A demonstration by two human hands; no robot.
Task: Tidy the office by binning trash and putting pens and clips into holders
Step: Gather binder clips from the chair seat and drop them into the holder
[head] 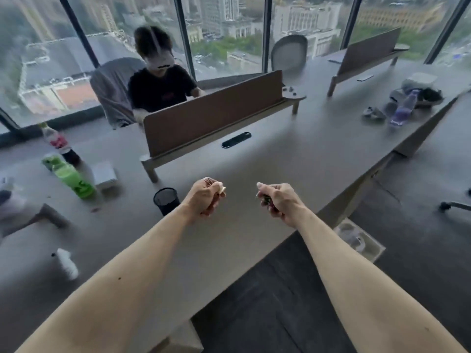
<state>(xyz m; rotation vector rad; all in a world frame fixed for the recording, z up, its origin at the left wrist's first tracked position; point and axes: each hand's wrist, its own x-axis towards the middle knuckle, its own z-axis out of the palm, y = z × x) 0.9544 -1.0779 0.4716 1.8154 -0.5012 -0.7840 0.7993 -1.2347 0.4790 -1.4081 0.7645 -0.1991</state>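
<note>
Grey daylight is coming through tall dark-framed windows (229, 34) looking down on city buildings. A long grey worktop (293, 154) is running beside them, carrying two brown dividers (216, 118). A person (160, 90) is sitting at its far edge; a mesh chair (289, 53) is standing further right. Dark flooring (420, 212) is showing beyond the worktop's right edge.

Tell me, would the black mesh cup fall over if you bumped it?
Probably. The black mesh cup has mesh walls, so it is likely light. It stands upright, taller than wide, so a bump near the rim might tip it; being round, it could roll.
</note>
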